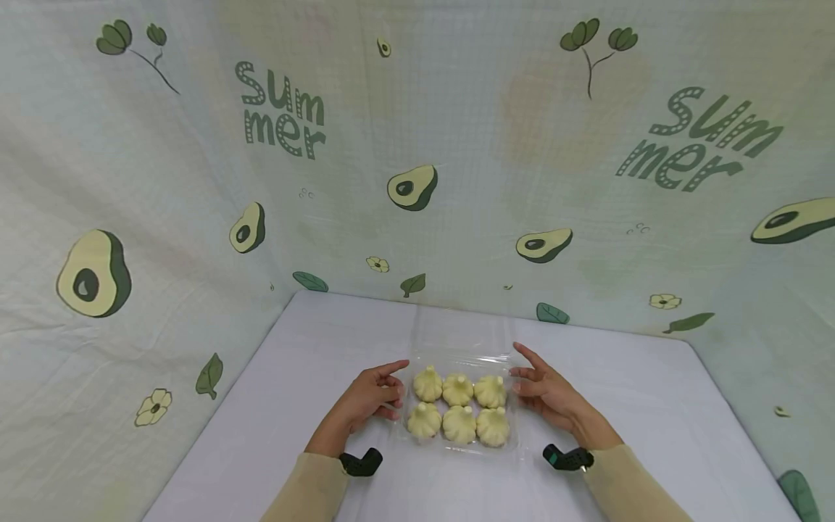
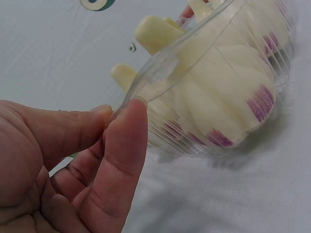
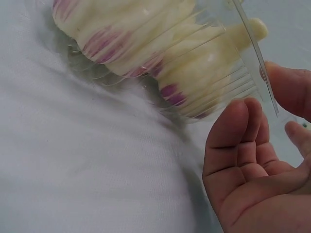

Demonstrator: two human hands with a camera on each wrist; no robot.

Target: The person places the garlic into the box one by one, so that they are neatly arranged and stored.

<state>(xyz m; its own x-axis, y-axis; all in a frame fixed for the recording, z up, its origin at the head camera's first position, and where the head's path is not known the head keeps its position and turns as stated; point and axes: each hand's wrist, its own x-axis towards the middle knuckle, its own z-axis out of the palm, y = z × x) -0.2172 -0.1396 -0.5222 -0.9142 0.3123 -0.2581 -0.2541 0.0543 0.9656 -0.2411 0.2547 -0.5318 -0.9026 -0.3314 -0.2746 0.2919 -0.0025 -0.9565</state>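
A clear plastic clamshell box [image 1: 450,448] stands on the white table, its lid [image 1: 459,330] laid open toward the back. Inside are two rows of pale garlic bulbs [image 1: 459,424], stems up, with purple streaks low on their sides. My left hand [image 1: 375,395] is at the box's left side; in the left wrist view, thumb and a finger pinch the clear rim [image 2: 160,68]. On the opposite side, my right hand [image 1: 554,395] holds the rim [image 3: 257,48] between thumb and bent fingers, while its index finger points forward beside the lid in the head view.
A white cloth covers the tabletop [image 1: 313,362]. Pale fabric walls [image 1: 470,145] printed with avocados, leaves and lettering rise along the back and both sides. A black wrist strap device [image 1: 362,462] sits on the left wrist, another device [image 1: 567,458] on the right.
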